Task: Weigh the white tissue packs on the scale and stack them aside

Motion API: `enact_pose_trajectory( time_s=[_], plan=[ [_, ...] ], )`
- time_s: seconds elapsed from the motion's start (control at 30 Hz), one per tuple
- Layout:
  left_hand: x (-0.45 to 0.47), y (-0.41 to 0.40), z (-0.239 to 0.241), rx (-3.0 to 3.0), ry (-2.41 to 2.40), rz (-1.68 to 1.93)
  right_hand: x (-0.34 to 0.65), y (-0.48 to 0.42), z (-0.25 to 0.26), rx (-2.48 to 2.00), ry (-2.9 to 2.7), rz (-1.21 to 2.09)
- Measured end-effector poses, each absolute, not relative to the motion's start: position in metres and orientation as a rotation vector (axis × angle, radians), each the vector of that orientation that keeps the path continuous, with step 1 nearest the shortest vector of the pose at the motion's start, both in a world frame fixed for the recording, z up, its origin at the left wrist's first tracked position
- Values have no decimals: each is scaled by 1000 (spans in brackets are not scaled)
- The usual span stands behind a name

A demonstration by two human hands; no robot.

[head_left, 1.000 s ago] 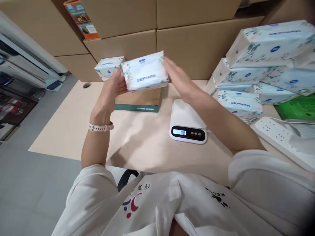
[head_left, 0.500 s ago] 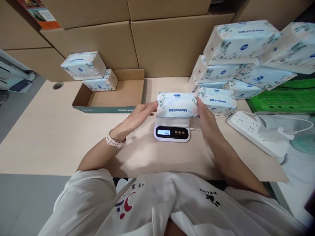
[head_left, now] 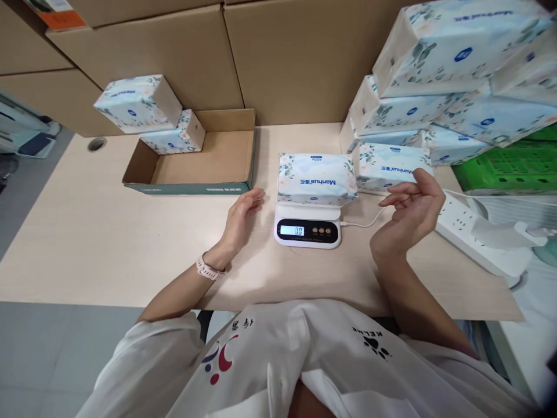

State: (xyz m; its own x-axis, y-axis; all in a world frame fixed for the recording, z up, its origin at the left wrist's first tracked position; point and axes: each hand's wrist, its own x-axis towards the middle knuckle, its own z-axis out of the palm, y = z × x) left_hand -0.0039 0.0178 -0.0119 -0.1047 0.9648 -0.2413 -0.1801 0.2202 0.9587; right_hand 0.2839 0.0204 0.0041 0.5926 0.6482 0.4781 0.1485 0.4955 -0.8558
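Observation:
A tissue pack with blue print lies on the white digital scale in the middle of the table. My left hand rests on the table just left of the scale, fingers loosely apart, holding nothing. My right hand hovers to the right of the scale, palm up with fingers curled loosely, empty. Neither hand touches the pack.
A shallow open cardboard tray sits at the back left with two tissue packs at its corner. A pile of tissue packs stands at the right. A white power strip, a green crate and stacked cartons surround the table.
Both hands carried the tissue pack from in front of the tray down onto the scale, then let go and drew back to either side.

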Motion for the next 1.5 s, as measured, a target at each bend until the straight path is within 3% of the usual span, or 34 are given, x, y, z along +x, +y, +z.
enact_pose_trajectory(
  time_s=[1.5],
  plan=[
    [-10, 26, 1, 658, 1224, 1193, 283, 23, 16, -1263, -783, 559]
  ],
)
